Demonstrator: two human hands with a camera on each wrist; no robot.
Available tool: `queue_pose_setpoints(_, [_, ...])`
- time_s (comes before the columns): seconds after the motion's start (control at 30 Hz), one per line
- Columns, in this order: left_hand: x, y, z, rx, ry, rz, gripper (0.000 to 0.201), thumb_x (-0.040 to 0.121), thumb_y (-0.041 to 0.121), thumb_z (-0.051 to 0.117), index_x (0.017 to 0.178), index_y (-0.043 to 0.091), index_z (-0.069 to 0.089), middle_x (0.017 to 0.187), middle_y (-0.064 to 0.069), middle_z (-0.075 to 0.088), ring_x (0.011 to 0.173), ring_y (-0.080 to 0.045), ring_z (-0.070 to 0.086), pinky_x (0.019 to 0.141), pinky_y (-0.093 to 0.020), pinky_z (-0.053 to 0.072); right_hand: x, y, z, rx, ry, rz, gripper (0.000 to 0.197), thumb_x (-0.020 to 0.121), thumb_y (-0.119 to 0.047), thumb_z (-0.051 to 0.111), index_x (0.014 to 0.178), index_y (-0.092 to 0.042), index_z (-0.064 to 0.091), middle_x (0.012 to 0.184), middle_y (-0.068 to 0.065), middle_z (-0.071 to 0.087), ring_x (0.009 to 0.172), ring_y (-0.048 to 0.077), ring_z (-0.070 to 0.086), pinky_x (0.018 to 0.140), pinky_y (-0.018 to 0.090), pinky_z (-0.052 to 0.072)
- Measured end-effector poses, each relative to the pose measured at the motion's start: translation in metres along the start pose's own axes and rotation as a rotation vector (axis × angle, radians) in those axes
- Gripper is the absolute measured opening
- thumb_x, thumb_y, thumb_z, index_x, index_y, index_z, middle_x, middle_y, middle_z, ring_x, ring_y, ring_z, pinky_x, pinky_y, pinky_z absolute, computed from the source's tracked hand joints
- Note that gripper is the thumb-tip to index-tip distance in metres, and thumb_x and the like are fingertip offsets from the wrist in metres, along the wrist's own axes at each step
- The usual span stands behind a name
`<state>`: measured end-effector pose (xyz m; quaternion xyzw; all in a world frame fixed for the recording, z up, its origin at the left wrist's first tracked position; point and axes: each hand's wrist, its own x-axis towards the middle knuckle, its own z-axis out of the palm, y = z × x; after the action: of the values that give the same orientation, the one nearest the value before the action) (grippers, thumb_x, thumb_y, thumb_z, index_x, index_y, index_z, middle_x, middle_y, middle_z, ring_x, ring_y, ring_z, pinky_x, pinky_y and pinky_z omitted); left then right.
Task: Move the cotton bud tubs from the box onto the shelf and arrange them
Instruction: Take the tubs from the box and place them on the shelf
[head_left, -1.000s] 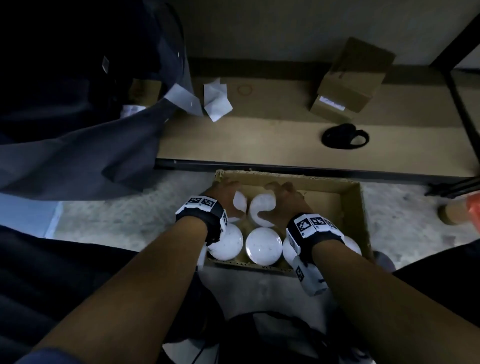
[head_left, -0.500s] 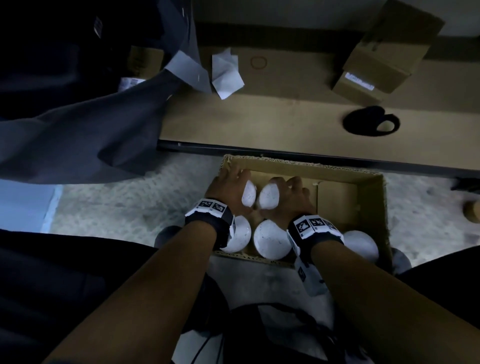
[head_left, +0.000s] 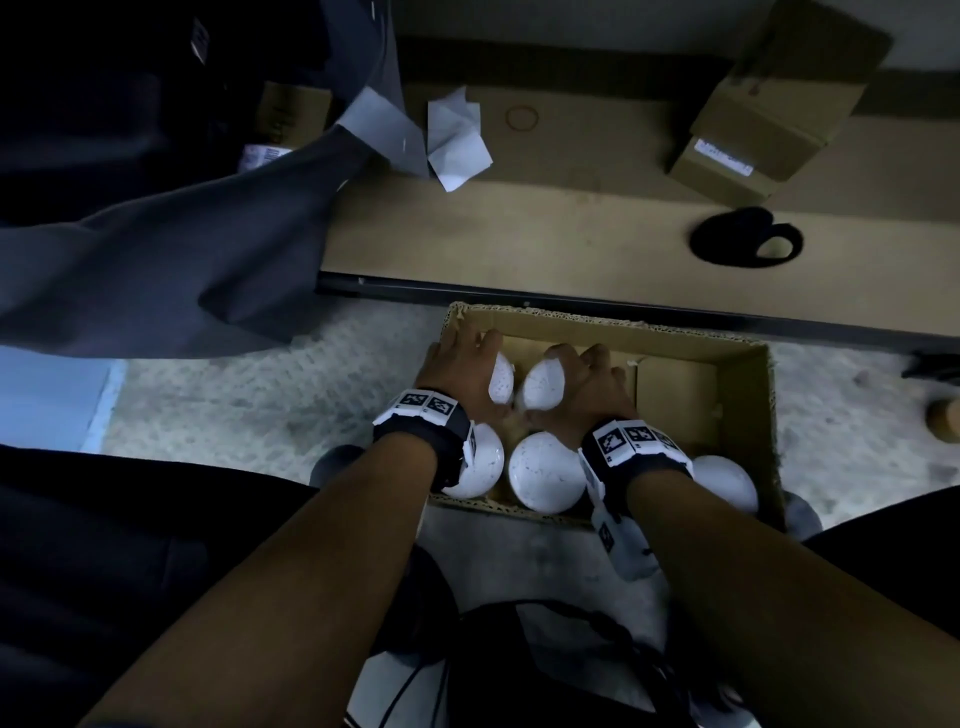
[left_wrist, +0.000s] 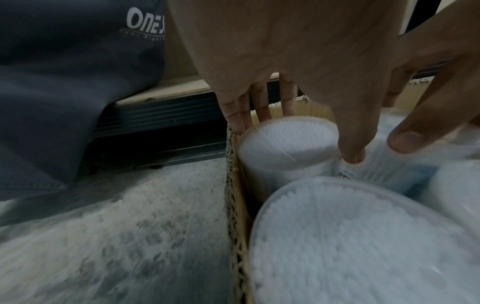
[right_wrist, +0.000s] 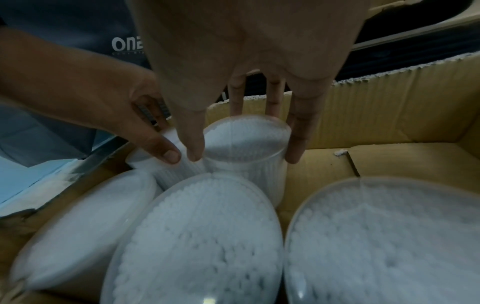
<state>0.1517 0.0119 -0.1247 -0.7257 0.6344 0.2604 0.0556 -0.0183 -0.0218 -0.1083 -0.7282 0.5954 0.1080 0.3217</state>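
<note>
Down in the open brown cardboard box (head_left: 737, 374) on the pale speckled floor (head_left: 249, 395), both hands were at work on the far row of tubs. The left hand (head_left: 457, 371) wrapped its fingers (left_wrist: 262, 107) and thumb around the clear round tub of white cotton buds at the box's 10 o'clock corner (head_left: 502, 382), tight against the box's left wall. The right hand (head_left: 587, 384) clasped the neighbouring clear tub of white cotton buds at 12 o'clock (head_left: 541, 384), fingers (right_wrist: 296, 131) down its far side and thumb on its near side; the two gripped tubs touched each other. Three more white-filled round tubs stood upright in the near row: one at 7 o'clock (head_left: 480, 462), partly under the left wrist band, one at 6 o'clock (head_left: 545, 480), and one at 4 o'clock (head_left: 727, 483). Beyond the box, at 12 o'clock, ran the low tan wooden shelf (head_left: 519, 249), carrying a closed brown cardboard carton with a white label (head_left: 769, 109), a black looped strap (head_left: 743, 244), and folded white paper sheets (head_left: 457, 140). Dark grey cloth (head_left: 156, 249) hung over the shelf's left end.
</note>
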Motion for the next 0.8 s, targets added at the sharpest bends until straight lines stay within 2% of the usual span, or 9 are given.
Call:
queue_pose_setpoints(0.13, [-0.008,0.005,-0.012,-0.021,0.02,-0.002,0.088,0.062,0.057,0.077,0.133,0.02,0.039,0.142,-0.009,0.031,0.128,-0.033,0.035,0.103,-0.049,0.037,-0.006,-0.003,-0.013,0.004,-0.002,0.01,0.079,0.064,-0.059,0.069,0.132,-0.036,0.037,0.137,0.01,0.029,0.121,0.04,0.039,0.086,0.046,0.043])
queue_pose_setpoints(0.2, [-0.015,0.009,-0.02,-0.022,0.033,-0.002,0.086,0.061,0.056,0.077,0.131,0.021,0.041,0.14,-0.008,0.033,0.127,-0.032,0.035,0.101,-0.05,0.038,-0.012,-0.006,-0.022,-0.009,-0.013,0.012,0.087,0.062,-0.063,0.065,0.138,-0.035,0.033,0.142,0.013,0.027,0.125,0.042,0.037,0.093,0.05,0.043])
queue_pose_setpoints(0.27, [-0.022,0.015,-0.03,-0.024,0.04,0.0,0.084,0.061,0.054,0.077,0.13,0.022,0.041,0.139,-0.007,0.033,0.128,-0.032,0.035,0.098,-0.05,0.042,-0.018,-0.009,-0.032,-0.044,-0.008,0.007,0.087,0.065,-0.059,0.065,0.14,-0.031,0.031,0.143,0.016,0.026,0.127,0.044,0.037,0.1,0.051,0.042])
queue_pose_setpoints(0.33, [-0.029,0.021,-0.041,-0.041,0.031,-0.003,0.084,0.061,0.053,0.078,0.13,0.022,0.041,0.137,-0.007,0.032,0.128,-0.033,0.035,0.094,-0.049,0.046,-0.026,-0.013,-0.045,-0.025,0.022,0.006,0.076,0.064,-0.049,0.069,0.131,-0.031,0.039,0.135,0.015,0.031,0.121,0.043,0.044,0.096,0.049,0.047])
queue_pose_setpoints(0.4, [-0.037,0.027,-0.054,-0.058,0.037,-0.004,0.084,0.061,0.052,0.079,0.128,0.021,0.041,0.132,-0.007,0.033,0.125,-0.031,0.036,0.093,-0.047,0.048,-0.035,-0.015,-0.057,-0.017,0.062,-0.008,0.072,0.06,-0.048,0.072,0.123,-0.03,0.042,0.125,0.012,0.034,0.113,0.041,0.05,0.092,0.047,0.05])
queue_pose_setpoints(0.5, [-0.049,0.038,-0.074,-0.04,0.087,0.016,0.079,0.059,0.052,0.079,0.123,0.02,0.044,0.125,-0.006,0.038,0.119,-0.028,0.039,0.091,-0.042,0.049,-0.051,-0.015,-0.074,-0.054,0.127,-0.04,0.076,0.061,-0.052,0.073,0.128,-0.033,0.041,0.124,0.009,0.035,0.11,0.04,0.049,0.091,0.042,0.047])
queue_pose_setpoints(0.6, [-0.062,0.048,-0.093,-0.012,0.12,0.051,0.075,0.059,0.053,0.078,0.118,0.021,0.046,0.119,-0.004,0.04,0.111,-0.027,0.041,0.087,-0.04,0.049,-0.066,-0.013,-0.091,-0.067,0.179,-0.055,0.073,0.065,-0.048,0.075,0.129,-0.033,0.043,0.121,0.009,0.036,0.111,0.039,0.046,0.087,0.041,0.045])
queue_pose_setpoints(0.7, [-0.072,0.062,-0.116,0.013,0.151,0.082,0.076,0.059,0.055,0.077,0.121,0.021,0.047,0.117,-0.004,0.041,0.109,-0.027,0.042,0.087,-0.041,0.049,-0.08,-0.01,-0.111,-0.065,0.201,-0.096,0.074,0.065,-0.047,0.077,0.13,-0.035,0.043,0.123,0.008,0.036,0.114,0.038,0.043,0.086,0.041,0.046])
queue_pose_setpoints(0.8, [-0.081,0.074,-0.138,0.047,0.186,0.119,0.079,0.06,0.057,0.076,0.125,0.023,0.048,0.118,-0.004,0.043,0.109,-0.027,0.042,0.09,-0.041,0.048,-0.094,-0.012,-0.132,-0.101,0.205,-0.113,0.079,0.064,-0.051,0.078,0.133,-0.039,0.042,0.126,0.006,0.036,0.117,0.037,0.043,0.091,0.043,0.047])
